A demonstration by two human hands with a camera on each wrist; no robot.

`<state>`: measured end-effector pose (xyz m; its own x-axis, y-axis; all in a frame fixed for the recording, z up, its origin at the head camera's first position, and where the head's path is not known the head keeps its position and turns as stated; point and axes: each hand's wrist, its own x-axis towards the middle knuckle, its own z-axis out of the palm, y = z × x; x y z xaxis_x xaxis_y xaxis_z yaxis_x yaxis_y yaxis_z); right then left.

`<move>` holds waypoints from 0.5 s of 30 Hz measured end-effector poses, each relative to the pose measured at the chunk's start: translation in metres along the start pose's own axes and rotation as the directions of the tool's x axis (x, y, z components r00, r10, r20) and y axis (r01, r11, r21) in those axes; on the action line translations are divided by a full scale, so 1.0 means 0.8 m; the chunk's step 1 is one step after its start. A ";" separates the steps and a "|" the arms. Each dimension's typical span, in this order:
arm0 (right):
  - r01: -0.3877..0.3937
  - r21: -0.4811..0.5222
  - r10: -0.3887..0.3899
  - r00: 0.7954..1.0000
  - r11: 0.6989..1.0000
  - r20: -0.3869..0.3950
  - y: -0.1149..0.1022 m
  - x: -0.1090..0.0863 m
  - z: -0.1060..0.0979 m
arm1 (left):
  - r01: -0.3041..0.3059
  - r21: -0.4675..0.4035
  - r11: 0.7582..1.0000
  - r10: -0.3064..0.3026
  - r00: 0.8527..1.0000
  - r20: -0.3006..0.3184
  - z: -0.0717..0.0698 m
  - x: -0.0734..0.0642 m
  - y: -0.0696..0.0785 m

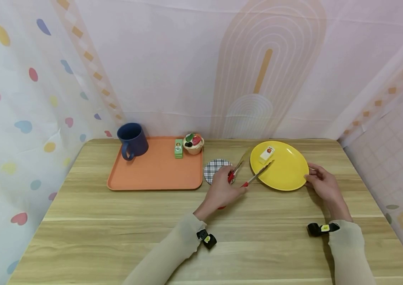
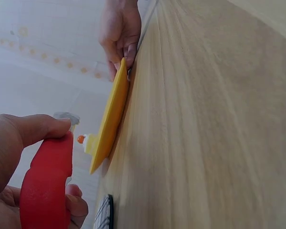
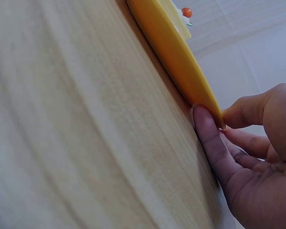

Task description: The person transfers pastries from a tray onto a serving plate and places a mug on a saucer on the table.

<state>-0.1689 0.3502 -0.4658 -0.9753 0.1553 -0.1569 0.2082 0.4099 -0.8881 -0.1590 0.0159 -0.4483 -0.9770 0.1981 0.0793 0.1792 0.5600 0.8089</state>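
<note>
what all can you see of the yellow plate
The yellow plate is round, glossy, perhaps plastic, with a raised rim. It faces up at the right of the table, its right edge pinched by the right hand. An orange-topped block sits toward its far left; red-handled tongs overlap it in the head view.

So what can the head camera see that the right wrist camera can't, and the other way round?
Only the head view shows the blue mug, orange tray, green box, cupcake, checked coaster and the left hand holding the tongs.

Only the right wrist view shows, close up from low down, a finger under the rim of the yellow plate.

Both show the plate, the right hand gripping it, and the wooden table.
</note>
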 end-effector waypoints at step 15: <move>0.020 0.008 -0.021 1.000 1.000 0.009 0.003 0.000 0.000 | 0.005 -0.028 1.000 -0.007 0.998 -0.059 -0.021 -0.014 -0.013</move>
<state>-0.1681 0.3516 -0.4679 -0.9800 0.1390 -0.1424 0.1875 0.4059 -0.8945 -0.1521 -0.0055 -0.4481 -0.9834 0.1460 0.1080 0.1706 0.5382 0.8254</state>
